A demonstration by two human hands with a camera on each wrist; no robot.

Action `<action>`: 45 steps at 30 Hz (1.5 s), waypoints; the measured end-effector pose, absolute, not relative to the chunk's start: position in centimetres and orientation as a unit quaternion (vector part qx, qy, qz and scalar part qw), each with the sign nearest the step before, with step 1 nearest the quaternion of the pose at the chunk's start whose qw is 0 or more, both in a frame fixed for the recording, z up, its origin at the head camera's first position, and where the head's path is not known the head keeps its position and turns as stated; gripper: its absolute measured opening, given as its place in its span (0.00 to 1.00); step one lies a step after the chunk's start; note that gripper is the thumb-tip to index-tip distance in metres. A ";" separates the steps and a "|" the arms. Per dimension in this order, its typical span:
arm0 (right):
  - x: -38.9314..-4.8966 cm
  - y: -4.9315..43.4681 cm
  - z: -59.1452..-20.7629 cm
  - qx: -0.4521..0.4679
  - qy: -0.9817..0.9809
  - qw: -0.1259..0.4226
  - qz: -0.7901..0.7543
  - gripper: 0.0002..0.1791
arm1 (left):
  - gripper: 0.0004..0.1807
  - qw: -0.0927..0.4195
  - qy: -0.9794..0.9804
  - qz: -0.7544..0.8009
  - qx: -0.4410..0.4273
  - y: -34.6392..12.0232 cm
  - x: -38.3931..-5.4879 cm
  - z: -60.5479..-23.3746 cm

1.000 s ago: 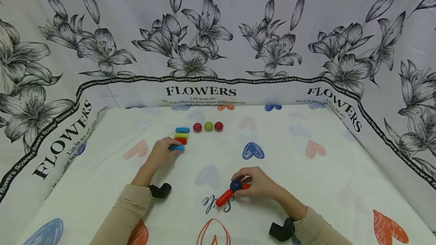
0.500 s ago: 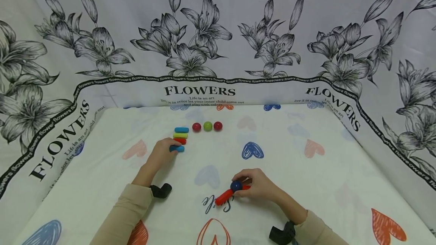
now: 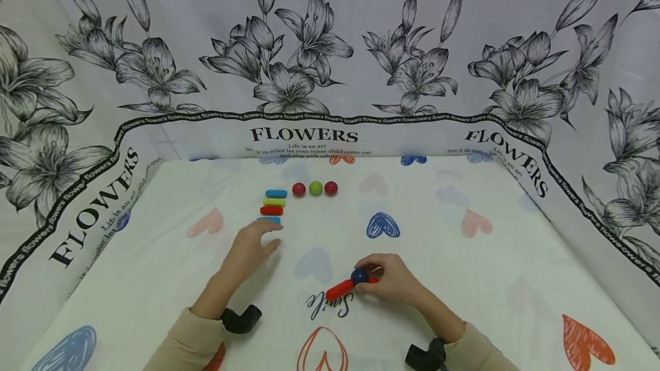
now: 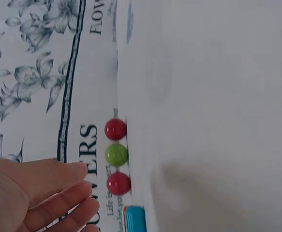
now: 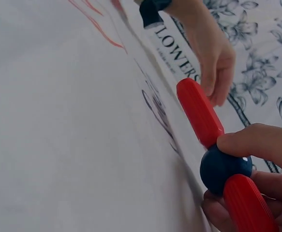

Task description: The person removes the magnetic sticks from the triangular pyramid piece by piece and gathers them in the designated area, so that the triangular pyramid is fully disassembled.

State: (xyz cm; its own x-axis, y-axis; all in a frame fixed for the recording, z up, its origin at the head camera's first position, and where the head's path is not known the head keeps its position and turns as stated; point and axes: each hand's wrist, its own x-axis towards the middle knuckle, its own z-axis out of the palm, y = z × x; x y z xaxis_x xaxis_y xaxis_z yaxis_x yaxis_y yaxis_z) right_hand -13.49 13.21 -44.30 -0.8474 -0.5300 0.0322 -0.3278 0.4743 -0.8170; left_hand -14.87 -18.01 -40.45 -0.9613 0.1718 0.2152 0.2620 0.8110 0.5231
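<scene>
My left hand (image 3: pixel 247 253) hovers with fingers and thumb apart, nothing between them. Just beyond its fingertips lies a blue rod (image 3: pixel 269 220), partly hidden by the fingers. Past that rod come a red rod (image 3: pixel 271 210), a yellow rod (image 3: pixel 274 202) and another blue rod (image 3: pixel 276 193), lined up in a column. My right hand (image 3: pixel 394 279) pinches a dark blue ball (image 5: pixel 225 169) between thumb and fingers. Two red rods are joined to this ball: one red rod (image 5: pixel 201 113) points away from the hand, while the other red rod (image 5: pixel 249 205) lies close against the fingers.
Right of the rods sits a row of balls: a red ball (image 3: pixel 298 189), a green ball (image 3: pixel 315 188) and another red ball (image 3: pixel 331 188). A white cloth with printed hearts (image 3: pixel 383 225) covers the table. Flower-printed fabric (image 3: pixel 304 62) stands around the back and sides.
My left hand has let go of the near blue rod and drawn back slightly toward me, its fingers spreading. My right hand keeps its hold on the ball, almost unmoved.
</scene>
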 end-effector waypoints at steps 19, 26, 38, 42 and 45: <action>-14.0 11.8 -42.5 -0.207 0.871 0.049 -0.443 0.16 | 0.22 -0.019 -0.881 -0.433 -0.192 -11.6 -10.1 -41.4; -13.9 11.6 -42.3 -0.227 0.863 0.049 -0.448 0.16 | 0.20 -0.012 -0.884 -0.421 -0.202 -11.0 -10.1 -41.7; -14.1 11.2 -41.9 -0.222 0.866 0.063 -0.443 0.17 | 0.16 -0.027 -0.893 -0.407 -0.188 -10.9 -10.4 -41.7; -14.1 11.1 -41.8 -0.221 0.865 0.067 -0.445 0.18 | 0.15 -0.027 -0.892 -0.410 -0.187 -11.0 -10.5 -41.7; -14.1 11.1 -41.7 -0.226 0.863 0.069 -0.446 0.18 | 0.15 -0.026 -0.892 -0.411 -0.188 -11.1 -10.6 -41.7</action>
